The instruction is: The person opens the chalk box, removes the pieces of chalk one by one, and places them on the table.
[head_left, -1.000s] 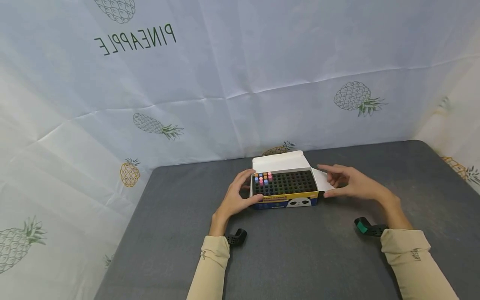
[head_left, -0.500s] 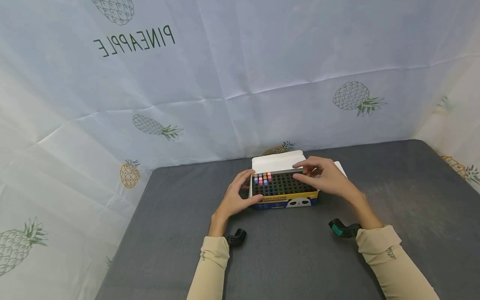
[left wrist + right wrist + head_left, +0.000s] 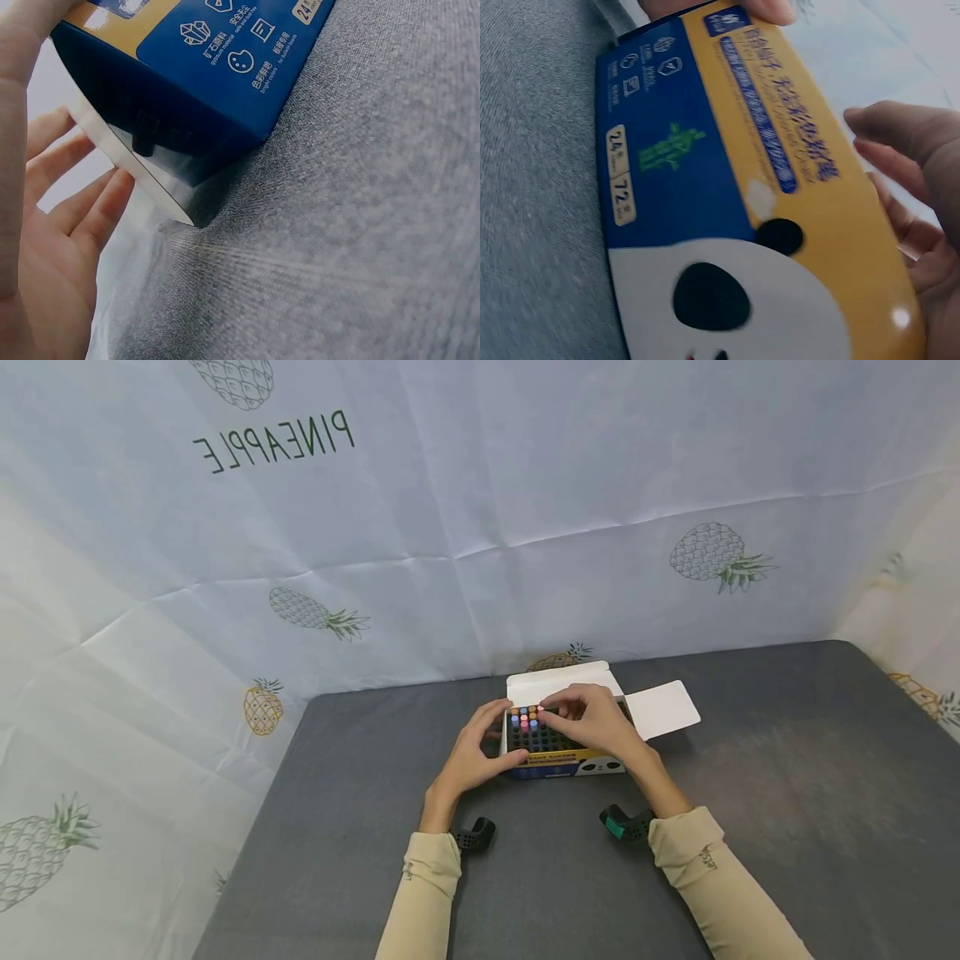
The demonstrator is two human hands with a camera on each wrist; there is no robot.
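A blue and yellow chalk box (image 3: 551, 767) with a panda print stands on the table, its lid folded up. Coloured chalk sticks (image 3: 524, 721) in pink, blue and orange fill a few holes at the left of its black insert. My left hand (image 3: 474, 756) grips the box's left end, thumb along the front and fingers around the side; the left wrist view shows fingers against a white flap (image 3: 120, 150). Over the insert, my right hand (image 3: 588, 718) has thumb and index fingertips right at a pink chalk stick; I cannot tell whether they pinch it. It covers the insert's right part.
The white lid (image 3: 558, 679) stands up behind the insert, and an end flap (image 3: 663, 708) sticks out to the right. A grey table (image 3: 360, 818) extends on both sides. A pineapple-print cloth (image 3: 465, 610) hangs behind it.
My right hand has moved left, from the right end flap across the insert to the chalk sticks. The flap now lies folded outward. My left hand stays on the box.
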